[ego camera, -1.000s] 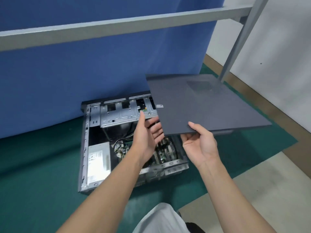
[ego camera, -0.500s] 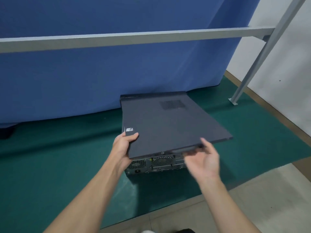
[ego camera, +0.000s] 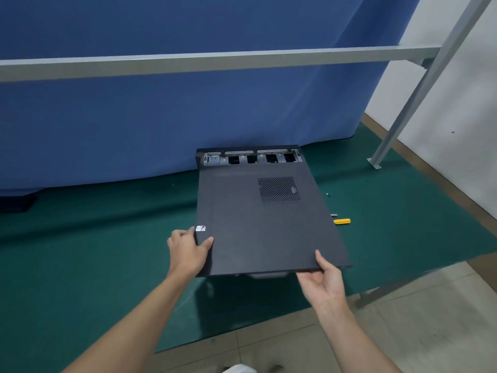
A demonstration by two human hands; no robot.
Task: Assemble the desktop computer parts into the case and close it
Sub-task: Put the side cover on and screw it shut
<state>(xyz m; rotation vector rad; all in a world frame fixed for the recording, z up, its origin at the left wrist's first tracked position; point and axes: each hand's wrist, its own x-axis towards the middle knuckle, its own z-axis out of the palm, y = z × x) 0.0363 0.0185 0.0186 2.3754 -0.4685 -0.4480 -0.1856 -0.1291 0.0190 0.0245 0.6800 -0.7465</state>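
Nearest the camera, the left hand (ego camera: 188, 251) grips the near-left edge of the side panel (ego camera: 266, 232). Its thumb lies on top beside the sticker (ego camera: 201, 228), and its fingers (ego camera: 183, 234) are curled round the edge. The right hand (ego camera: 322, 281) holds the near-right corner, thumb on top and fingers underneath, so both hands are clamped on the panel.

Change noted: a second ago the panel was held up and off to the right, with the case interior fully exposed. It now lies over the case (ego camera: 250, 157), with its vent grille (ego camera: 278, 190) facing up. It is set back toward the person, so a strip of metal drive bays at the far end remains uncovered and the near edge overhangs.

Assessment: the interior work appears finished and closing is under way. The panel is placed but probably not seated. It likely needs to slide away from the person until it meets the far bezel, with the edges kept parallel so that it does not bind.

The case rests on the green mat (ego camera: 107, 251). Right of it lie a yellow tool (ego camera: 342, 221) and small loose parts (ego camera: 328, 195), possibly screws. Beyond are a blue curtain (ego camera: 188, 117) and a grey metal rail (ego camera: 215, 63).
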